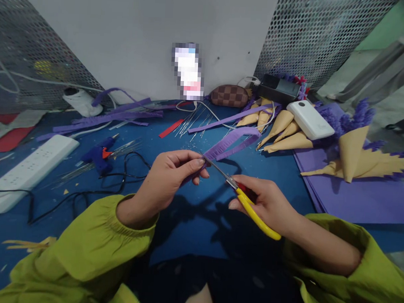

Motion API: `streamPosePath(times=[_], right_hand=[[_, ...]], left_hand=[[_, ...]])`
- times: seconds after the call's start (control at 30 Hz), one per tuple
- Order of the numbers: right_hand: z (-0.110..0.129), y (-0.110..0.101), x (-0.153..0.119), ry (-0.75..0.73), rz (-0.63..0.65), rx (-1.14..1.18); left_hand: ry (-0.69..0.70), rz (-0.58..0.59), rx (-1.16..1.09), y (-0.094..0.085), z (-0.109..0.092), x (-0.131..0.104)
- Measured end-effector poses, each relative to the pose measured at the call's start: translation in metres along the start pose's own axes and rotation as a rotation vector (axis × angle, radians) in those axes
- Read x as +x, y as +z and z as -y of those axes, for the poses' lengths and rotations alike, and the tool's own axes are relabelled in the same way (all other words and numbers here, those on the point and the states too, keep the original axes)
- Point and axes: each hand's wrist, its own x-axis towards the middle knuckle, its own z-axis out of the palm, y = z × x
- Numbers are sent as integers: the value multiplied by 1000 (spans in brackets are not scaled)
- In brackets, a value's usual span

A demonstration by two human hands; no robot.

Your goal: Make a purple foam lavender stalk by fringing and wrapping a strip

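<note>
Nearest to us, over a dark garment with pale spots (256, 281), spread loose yellow-green sleeves (84, 249) of smooth cloth, the left one gathered into a puckered cuff. Just beyond, we pinch a thin purple paper strip (218, 150) between the thumb and bent fingers of our left hand (165, 174); the strip, its surface crinkled, curves into a narrow loop above the blue surface (281, 170). The fingers of our right hand (270, 199) are clamped around scissors (257, 218) with slim metal blades and a curved yellow handle. Their tips reach the strip right beside our left thumb; we cannot tell whether the blades are parted. To the left lie a long white power strip (27, 175), looping black cable (123, 175) and a blue plastic glue gun (103, 156). To the right, flat purple sheets (350, 200) lie stacked under a tan paper cone (351, 153) with fuzzy purple tufts, and a smooth, rounded white power bank (310, 119) rests by more pointed tan cones (280, 127). Farther back are straight thin wires (193, 120), a short red strip (171, 128), a brown checkered pouch (229, 95) and a blurred phone (188, 72) before a plain grey panel (133, 41) flanked by perforated mesh (294, 35).
</note>
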Motion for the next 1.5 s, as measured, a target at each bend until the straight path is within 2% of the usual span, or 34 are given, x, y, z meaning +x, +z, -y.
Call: streamPosePath(times=[0.3, 0.67, 1.23, 1.5], right_hand=[[-3, 2, 0, 37, 18, 103], [-3, 3, -1, -13, -51, -95], [0, 1, -2, -29, -37, -93], [0, 1, -1, -18, -20, -87]], left_hand=[[-13, -6, -4, -1, 1, 1], [64, -100, 59, 1, 0, 2], [17, -62, 16, 1, -1, 1], [-6, 7, 23, 1, 1, 1]])
